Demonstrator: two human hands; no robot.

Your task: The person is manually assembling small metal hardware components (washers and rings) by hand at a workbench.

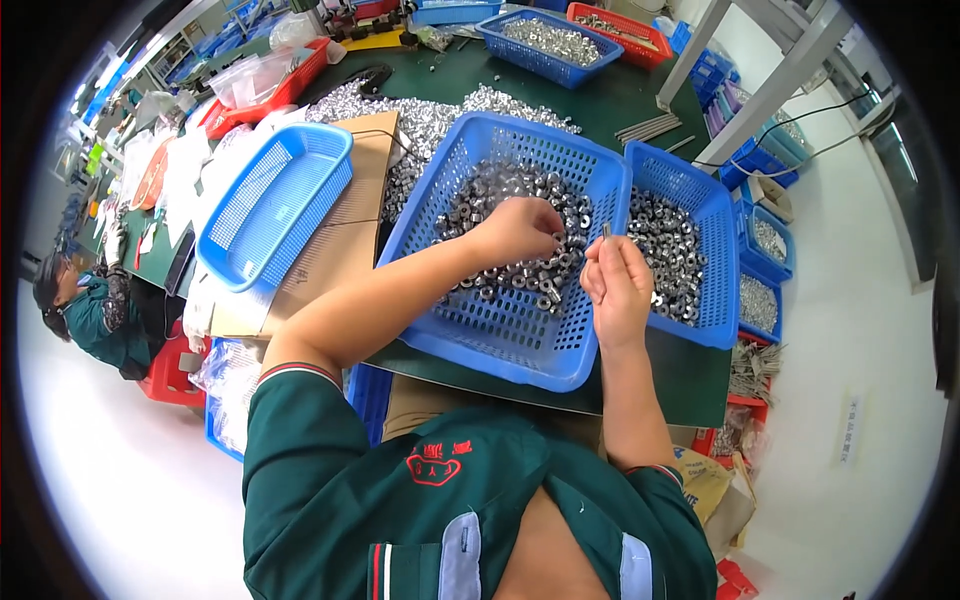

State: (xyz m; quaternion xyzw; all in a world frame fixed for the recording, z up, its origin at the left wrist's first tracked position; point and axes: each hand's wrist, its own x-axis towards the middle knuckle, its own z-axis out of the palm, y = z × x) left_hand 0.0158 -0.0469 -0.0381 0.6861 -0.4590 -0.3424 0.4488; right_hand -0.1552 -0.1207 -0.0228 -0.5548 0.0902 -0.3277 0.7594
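My left hand (518, 232) reaches over the large blue plastic basket (480, 362), its fingers curled down at the pile of small metal ring-like parts (480, 205). What those fingers hold, if anything, is hidden. Upright above the basket's right rim, my right hand (618, 285) pinches a small metal pin (606, 230) between thumb and forefinger. Just beyond that hand stands a second blue basket (715, 290), which holds more shiny ring-like parts (670, 245).
An unfilled light-blue basket (275, 205) rests on cardboard (345, 260) at left. Loose silvery parts (425, 125) heap behind the large basket. Metal rods (648, 128) lie near a white post (735, 110). Another person (100, 315) sits at far left.
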